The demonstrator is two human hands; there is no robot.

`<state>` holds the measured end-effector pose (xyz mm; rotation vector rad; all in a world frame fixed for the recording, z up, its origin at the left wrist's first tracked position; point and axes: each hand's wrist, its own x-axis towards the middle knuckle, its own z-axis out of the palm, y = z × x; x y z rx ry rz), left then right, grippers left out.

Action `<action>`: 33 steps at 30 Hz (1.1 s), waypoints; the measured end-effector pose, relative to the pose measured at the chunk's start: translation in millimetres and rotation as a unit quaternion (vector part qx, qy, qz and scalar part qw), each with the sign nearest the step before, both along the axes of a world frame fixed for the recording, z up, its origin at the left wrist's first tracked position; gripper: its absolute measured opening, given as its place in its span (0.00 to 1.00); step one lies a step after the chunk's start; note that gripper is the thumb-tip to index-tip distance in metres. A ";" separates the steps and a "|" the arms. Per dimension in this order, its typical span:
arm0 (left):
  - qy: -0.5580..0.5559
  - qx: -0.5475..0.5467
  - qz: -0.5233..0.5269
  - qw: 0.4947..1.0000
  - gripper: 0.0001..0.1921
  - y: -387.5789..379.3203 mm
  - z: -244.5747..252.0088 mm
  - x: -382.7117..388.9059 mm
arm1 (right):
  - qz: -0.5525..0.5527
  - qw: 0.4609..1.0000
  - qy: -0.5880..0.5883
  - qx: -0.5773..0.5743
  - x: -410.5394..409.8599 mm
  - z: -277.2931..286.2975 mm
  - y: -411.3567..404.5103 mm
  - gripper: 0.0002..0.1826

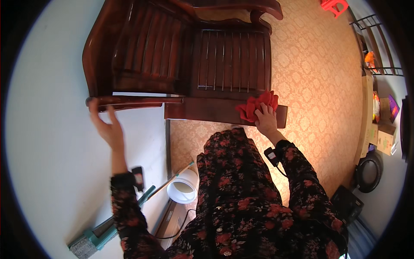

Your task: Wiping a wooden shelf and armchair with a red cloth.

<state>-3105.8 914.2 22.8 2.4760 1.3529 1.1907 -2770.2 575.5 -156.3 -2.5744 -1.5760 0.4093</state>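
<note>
A dark, glossy wooden slatted bench (pixel 233 61) stands before me, its backrest at the left against the wall. My right hand (pixel 266 121) presses a crumpled red cloth (pixel 257 105) onto the flat wooden board at the bench's near end, close to that board's right end. My left hand (pixel 108 124), slightly blurred, is raised at the left with fingers apart, near the outer end of the wooden armrest (pixel 139 102). It holds nothing; whether its fingertips touch the armrest cannot be told.
Beside the wall at lower left are a white bucket (pixel 182 191), a green flat mop (pixel 100 236) and a cardboard box (pixel 171 220). A red plastic stool (pixel 334 6) is at the upper right. Cardboard boxes (pixel 385 139) and a black round object (pixel 368 173) line the right side.
</note>
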 end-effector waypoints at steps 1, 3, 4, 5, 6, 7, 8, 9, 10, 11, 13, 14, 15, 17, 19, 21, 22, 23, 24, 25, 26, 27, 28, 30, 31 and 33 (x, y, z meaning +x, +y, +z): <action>0.004 -0.031 -0.011 0.999 0.22 -27.8 -20.2 1.4 | -0.011 1.000 -0.009 -0.015 1.4 -0.5 -1.1 0.22; 0.030 -0.171 -0.052 0.983 0.21 -90.9 -51.2 10.7 | -0.015 0.999 -0.012 -0.028 2.2 -1.0 -1.2 0.22; 0.069 -0.222 -0.083 0.969 0.19 -117.1 -75.1 3.3 | -0.015 0.999 -0.012 -0.042 2.5 0.4 -1.4 0.22; 0.089 -0.317 -0.095 0.940 0.16 -142.3 -91.1 -0.6 | -0.018 0.999 -0.016 -0.046 0.6 -0.8 -0.2 0.22; 0.081 -0.492 -0.062 0.865 0.15 -168.3 -98.2 11.3 | -0.016 0.998 -0.013 -0.056 6.6 -2.5 -4.5 0.23; 0.063 -0.489 -0.072 0.867 0.14 -190.6 -133.8 -22.0 | 0.005 0.999 0.002 -0.054 -0.9 0.3 4.7 0.23; 0.068 -0.528 -0.069 0.843 0.13 -208.3 -139.6 -15.3 | -0.003 0.998 -0.004 -0.064 1.6 -1.4 1.3 0.23; 0.065 -0.533 -0.078 0.840 0.13 -220.1 -146.6 -10.0 | 0.010 0.999 -0.001 -0.048 4.8 -1.0 -0.4 0.23; 0.062 -0.547 -0.092 0.830 0.13 -229.2 -155.3 -7.5 | 0.028 0.999 0.006 -0.029 6.8 -1.2 0.4 0.23; 0.060 -0.561 -0.103 0.819 0.12 -236.6 -164.1 -4.3 | 0.029 0.999 0.005 -0.033 10.9 -0.5 -0.9 0.23; 0.082 -0.559 -0.113 0.817 0.12 -238.7 -166.2 20.2 | 0.073 0.996 0.036 -0.020 19.4 -0.4 -4.5 0.23; 0.090 -0.564 -0.107 0.814 0.12 -238.4 -167.6 34.0 | 0.094 0.995 0.044 -0.006 25.2 -0.7 -6.2 0.21; 0.097 -0.568 -0.094 0.812 0.13 -240.2 -167.8 45.1 | 0.104 0.993 0.050 -0.005 32.1 -2.0 -9.3 0.21; 0.095 -0.566 -0.066 0.816 0.13 -253.3 -168.8 75.5 | 0.243 0.968 0.052 0.033 57.6 -3.4 -20.9 0.18; 0.048 -0.572 -0.035 0.818 0.13 -265.9 -161.3 112.1 | 0.296 0.951 0.085 0.009 95.1 -2.2 -36.9 0.16; 0.014 -0.612 0.015 0.791 0.12 -302.2 -171.4 107.2 | 0.466 0.878 0.109 0.020 116.1 -0.8 -48.2 0.13; -0.027 -0.649 0.043 0.759 0.12 -323.6 -176.5 107.4 | 0.518 0.846 0.112 0.059 129.2 0.3 -57.0 0.09; -0.073 -0.684 0.062 0.723 0.12 -337.7 -181.8 114.3 | 0.526 0.840 0.117 0.063 146.1 -3.2 -64.1 0.09; -0.020 -0.686 0.055 0.725 0.12 -351.3 -179.8 132.4 | 0.572 0.809 0.134 0.017 165.0 -8.1 -73.3 0.09; 0.032 -0.687 0.049 0.725 0.13 -364.9 -179.7 152.1 | 0.616 0.773 0.150 -0.029 180.2 -13.8 -79.9 0.08; 0.052 -0.652 0.013 0.756 0.13 -374.7 -172.8 174.4 | 0.618 0.770 0.153 -0.030 195.6 -19.8 -87.3 0.08; 0.049 -0.667 0.024 0.743 0.14 -381.5 -166.0 193.6 | 0.601 0.784 0.156 -0.020 205.5 -25.7 -92.6 0.06; 0.038 -0.669 0.021 0.742 0.14 -386.9 -160.4 206.3 | 0.583 0.797 0.160 -0.008 210.1 -30.8 -95.0 0.05; 0.023 -0.677 0.013 0.736 0.14 -394.6 -155.7 226.4 | 0.568 0.806 0.169 0.013 210.5 -39.1 -103.0 0.06; 0.022 -0.678 0.017 0.734 0.14 -395.2 -156.0 231.6 | 0.548 0.818 0.173 0.032 210.6 -42.8 -107.1 0.06; 0.053 -0.666 0.003 0.744 0.14 -393.1 -158.2 238.8 | 0.548 0.820 0.165 0.016 212.4 -50.1 -112.5 0.06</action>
